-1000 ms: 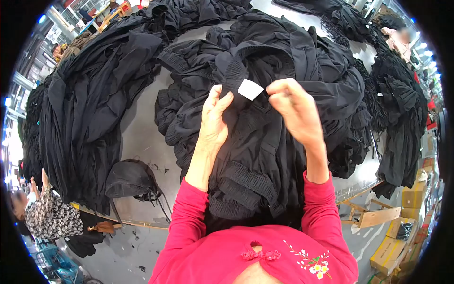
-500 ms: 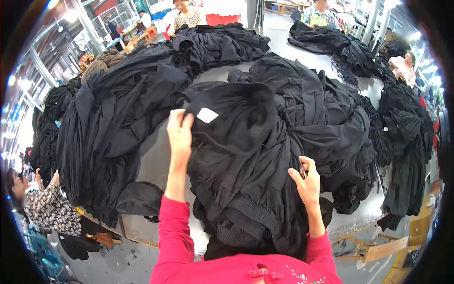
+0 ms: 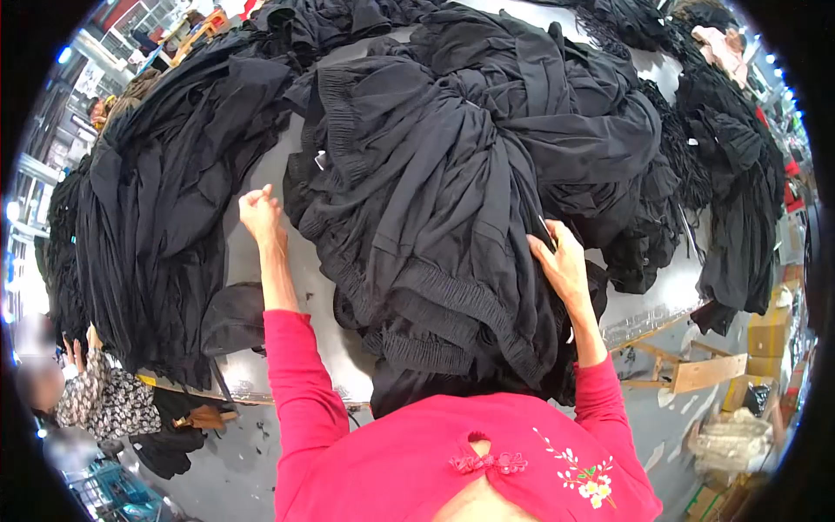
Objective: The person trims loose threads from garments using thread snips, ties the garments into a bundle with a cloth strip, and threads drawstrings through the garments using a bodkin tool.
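A heap of black garments (image 3: pixel 452 191) with gathered elastic edges lies in front of me on the table. A small white tag (image 3: pixel 321 160) shows at its left side. My left hand (image 3: pixel 263 213) is off the cloth, just left of the heap, its fingers curled closed; whether anything is in them is hidden. At the heap's right side, my right hand (image 3: pixel 561 261) rests against the black cloth. Its fingers are bent round a thin tool, of which only a narrow sliver shows near the fingertips, so its kind cannot be told.
More black cloth piles lie at the left (image 3: pixel 165 200), behind and at the right (image 3: pixel 731 191) of the grey table (image 3: pixel 335 365). At the lower left a person in a patterned top (image 3: pixel 104 391) is beside the table. A wooden stool (image 3: pixel 709 372) and cardboard boxes (image 3: pixel 770 335) stand right.
My left hand has let go of the garment's tagged edge and moved left, off the cloth. That edge now lies spread on the heap. The view has tilted down.
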Motion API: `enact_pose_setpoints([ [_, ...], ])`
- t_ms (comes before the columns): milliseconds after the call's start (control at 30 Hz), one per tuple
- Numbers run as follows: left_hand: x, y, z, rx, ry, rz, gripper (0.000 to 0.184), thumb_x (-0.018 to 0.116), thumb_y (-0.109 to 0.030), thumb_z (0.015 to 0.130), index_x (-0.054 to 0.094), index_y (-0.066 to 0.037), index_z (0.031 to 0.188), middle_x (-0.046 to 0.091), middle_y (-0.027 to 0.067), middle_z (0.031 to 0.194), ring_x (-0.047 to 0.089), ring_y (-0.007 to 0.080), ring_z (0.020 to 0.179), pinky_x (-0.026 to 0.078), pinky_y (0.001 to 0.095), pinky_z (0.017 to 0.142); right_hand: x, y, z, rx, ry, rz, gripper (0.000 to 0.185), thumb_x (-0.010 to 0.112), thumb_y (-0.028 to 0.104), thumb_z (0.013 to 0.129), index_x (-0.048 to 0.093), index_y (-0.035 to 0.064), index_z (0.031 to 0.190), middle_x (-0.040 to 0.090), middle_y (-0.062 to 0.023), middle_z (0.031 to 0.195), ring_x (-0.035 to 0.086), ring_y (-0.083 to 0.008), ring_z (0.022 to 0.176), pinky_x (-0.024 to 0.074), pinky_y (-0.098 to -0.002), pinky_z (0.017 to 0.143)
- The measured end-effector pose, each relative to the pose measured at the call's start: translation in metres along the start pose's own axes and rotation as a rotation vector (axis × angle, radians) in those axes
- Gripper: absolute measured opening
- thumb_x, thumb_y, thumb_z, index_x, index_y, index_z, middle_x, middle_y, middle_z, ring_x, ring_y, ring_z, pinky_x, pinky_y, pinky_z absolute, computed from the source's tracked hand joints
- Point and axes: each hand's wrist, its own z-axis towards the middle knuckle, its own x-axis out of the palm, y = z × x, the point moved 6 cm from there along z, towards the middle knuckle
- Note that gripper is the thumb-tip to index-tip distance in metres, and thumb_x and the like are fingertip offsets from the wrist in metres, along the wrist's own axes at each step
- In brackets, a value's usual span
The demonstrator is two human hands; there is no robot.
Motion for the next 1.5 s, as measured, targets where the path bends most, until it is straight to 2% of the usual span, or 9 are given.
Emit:
enact_pose_setpoints([
  [233,0.096,-0.153,-0.162,0.830,0.611,0.191,0.014,0.059,-0.005,0.081,0.057,-0.004,0.095,0.059,0.0042,0.088,0.054,0.0099,0.074,0.044,0.0217,0.067,-0.008,0.012,-0.024,0.071,-0.020,0.171,0.022,0.063,0.011,0.078,0.053,-0.0016,0.093,0.058,-0.0143,0.075,0.056,-0.0180,0.066,0.0440,-0.0283,0.062],
  [400,0.115,-0.084,-0.254,1.106,1.456,0.553,0.016,0.068,-0.016,0.069,0.054,-0.007,0.070,0.053,0.0045,0.073,0.049,0.0242,0.073,0.039,0.0322,0.071,-0.019,-0.007,-0.043,0.196,0.020,0.248,0.015,0.062,0.009,0.080,0.055,-0.0016,0.088,0.056,-0.0070,0.071,0.051,-0.0092,0.065,0.0436,-0.0238,0.062],
  [500,0.109,-0.090,-0.226,0.669,1.356,0.630,0.022,0.065,-0.014,0.073,0.051,-0.001,0.061,0.050,0.0068,0.061,0.048,0.0229,0.055,0.038,0.0312,0.053,-0.047,-0.019,-0.041,0.262,-0.094,0.332,0.007,0.058,0.005,0.081,0.057,-0.0013,0.085,0.051,0.0020,0.070,0.044,-0.0039,0.064,0.0382,-0.0191,0.060],
  [667,0.181,-0.175,-0.262,1.386,1.027,0.345,0.019,0.065,-0.016,0.072,0.059,-0.003,0.084,0.057,0.0097,0.080,0.054,0.0265,0.075,0.044,0.0348,0.067,-0.067,0.001,0.020,0.024,-0.226,0.399,0.023,0.060,0.004,0.079,0.056,0.0005,0.101,0.046,0.0032,0.073,0.041,-0.0040,0.067,0.0363,-0.0180,0.061],
  [833,0.235,-0.087,-0.310,1.626,1.456,0.566,0.023,0.064,-0.030,0.072,0.057,-0.008,0.067,0.054,0.0057,0.068,0.052,0.0222,0.070,0.039,0.0308,0.073,-0.047,-0.022,0.092,-0.183,-0.505,0.019,0.041,0.066,0.014,0.076,0.052,0.0069,0.114,0.049,-0.0041,0.072,0.048,-0.0162,0.064,0.0426,-0.0256,0.064],
  [967,0.209,-0.084,-0.285,1.374,1.393,0.395,0.030,0.063,-0.020,0.075,0.046,-0.004,0.055,0.045,0.0051,0.056,0.042,0.0210,0.053,0.037,0.0314,0.055,-0.011,-0.100,0.141,-0.158,-0.500,-0.078,0.049,0.065,0.028,0.075,0.046,0.0138,0.119,0.058,-0.0126,0.081,0.059,-0.0316,0.070,0.0470,-0.0392,0.058],
  [1033,0.203,-0.087,-0.253,0.631,1.380,0.118,0.037,0.061,-0.020,0.078,0.039,-0.003,0.055,0.042,0.0041,0.055,0.038,0.0164,0.052,0.037,0.0300,0.058,-0.003,-0.116,0.158,-0.154,-0.476,-0.046,0.050,0.065,0.027,0.075,0.046,0.0139,0.119,0.059,-0.0134,0.080,0.059,-0.0323,0.070,0.0470,-0.0397,0.058],
  [1133,0.202,-0.078,-0.240,0.336,1.417,-0.081,0.042,0.056,-0.025,0.084,0.035,-0.005,0.055,0.038,0.0021,0.054,0.037,0.0145,0.057,0.037,0.0316,0.063,0.003,-0.134,0.179,-0.131,-0.396,-0.013,0.051,0.067,0.027,0.074,0.045,0.0140,0.118,0.060,-0.0158,0.080,0.060,-0.0332,0.072,0.0472,-0.0394,0.061],
  [1500,0.239,-0.106,-0.353,1.440,1.293,0.950,0.041,0.061,-0.043,0.073,0.054,-0.004,0.083,0.051,0.0091,0.075,0.051,0.0246,0.071,0.042,0.0338,0.065,-0.058,-0.106,0.132,-0.010,-0.220,0.373,0.033,0.065,0.019,0.078,0.055,0.0038,0.106,0.058,-0.0047,0.078,0.048,-0.0083,0.067,0.0418,-0.0219,0.065],
])
